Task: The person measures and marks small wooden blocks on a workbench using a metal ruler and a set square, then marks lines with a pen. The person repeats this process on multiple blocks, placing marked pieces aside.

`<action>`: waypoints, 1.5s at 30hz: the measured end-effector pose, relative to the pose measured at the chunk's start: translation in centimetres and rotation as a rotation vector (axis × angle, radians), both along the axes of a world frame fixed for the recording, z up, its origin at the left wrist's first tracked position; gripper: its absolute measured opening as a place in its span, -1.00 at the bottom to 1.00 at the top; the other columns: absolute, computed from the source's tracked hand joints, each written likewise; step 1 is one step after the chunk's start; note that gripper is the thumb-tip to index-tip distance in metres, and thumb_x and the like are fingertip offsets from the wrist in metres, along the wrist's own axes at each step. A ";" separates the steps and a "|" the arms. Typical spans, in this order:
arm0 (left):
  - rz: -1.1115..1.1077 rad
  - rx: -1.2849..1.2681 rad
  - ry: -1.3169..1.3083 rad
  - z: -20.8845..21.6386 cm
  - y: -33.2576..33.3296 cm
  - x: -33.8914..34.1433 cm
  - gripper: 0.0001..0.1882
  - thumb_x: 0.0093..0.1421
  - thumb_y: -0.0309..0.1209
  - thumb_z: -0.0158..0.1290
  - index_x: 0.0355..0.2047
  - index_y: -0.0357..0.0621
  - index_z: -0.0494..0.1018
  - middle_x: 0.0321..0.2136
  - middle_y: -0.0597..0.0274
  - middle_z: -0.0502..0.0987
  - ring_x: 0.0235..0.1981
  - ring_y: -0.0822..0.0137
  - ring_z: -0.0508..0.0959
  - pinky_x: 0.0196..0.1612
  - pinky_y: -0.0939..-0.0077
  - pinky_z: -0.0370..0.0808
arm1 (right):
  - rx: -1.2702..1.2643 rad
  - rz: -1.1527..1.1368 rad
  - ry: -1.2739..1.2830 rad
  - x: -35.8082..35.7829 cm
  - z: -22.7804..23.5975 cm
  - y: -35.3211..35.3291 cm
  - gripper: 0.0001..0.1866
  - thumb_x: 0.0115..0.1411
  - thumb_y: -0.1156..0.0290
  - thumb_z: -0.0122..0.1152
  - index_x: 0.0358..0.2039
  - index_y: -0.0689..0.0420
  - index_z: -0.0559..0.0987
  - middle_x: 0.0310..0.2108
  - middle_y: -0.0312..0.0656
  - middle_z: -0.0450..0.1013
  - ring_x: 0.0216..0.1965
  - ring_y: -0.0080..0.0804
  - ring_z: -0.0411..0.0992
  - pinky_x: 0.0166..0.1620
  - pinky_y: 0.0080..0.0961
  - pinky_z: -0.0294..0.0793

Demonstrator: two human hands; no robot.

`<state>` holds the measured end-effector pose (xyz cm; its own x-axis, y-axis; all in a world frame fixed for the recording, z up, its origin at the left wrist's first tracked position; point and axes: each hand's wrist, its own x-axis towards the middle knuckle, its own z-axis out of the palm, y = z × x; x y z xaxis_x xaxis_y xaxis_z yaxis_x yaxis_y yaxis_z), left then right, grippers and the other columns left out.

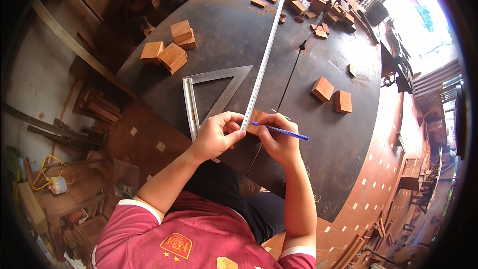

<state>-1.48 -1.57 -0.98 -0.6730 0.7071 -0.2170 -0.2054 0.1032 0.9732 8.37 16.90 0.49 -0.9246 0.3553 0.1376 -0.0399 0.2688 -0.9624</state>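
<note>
My left hand (220, 134) is closed on the near end of a long metal ruler (264, 65), pinching it between thumb and fingers. The ruler stretches away across the dark table. Beneath its near end, between my hands, is a reddish wood block (257, 117), partly hidden by my fingers. My right hand (280, 139) grips a blue pen (289, 132), its tip close to the ruler's edge over the block. A metal set square (221, 73) with a thick edge lies just left of the ruler, its near end partly behind my left hand.
Several wood blocks (173, 58) are grouped at the table's left, and two blocks (323, 89) lie at the right. A heap of small wood pieces (318, 5) covers the far end. A narrow seam (290, 79) crosses the dark tabletop (333, 154). Tiled floor (371, 169) shows beyond the right edge.
</note>
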 end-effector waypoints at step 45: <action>-0.009 -0.013 0.004 0.3 0.0 0.0 -0.63 0.27 -0.50 0.26 0.07 -0.29 0.52 -0.40 0.33 0.61 -0.50 0.61 0.55 -0.48 0.66 0.52 | 0.107 -0.096 0.101 -0.8 -0.4 -0.1 -0.92 0.22 0.62 0.31 -0.28 0.35 0.63 -0.41 -0.25 0.60 -0.40 -0.68 0.47 -0.32 -0.68 0.47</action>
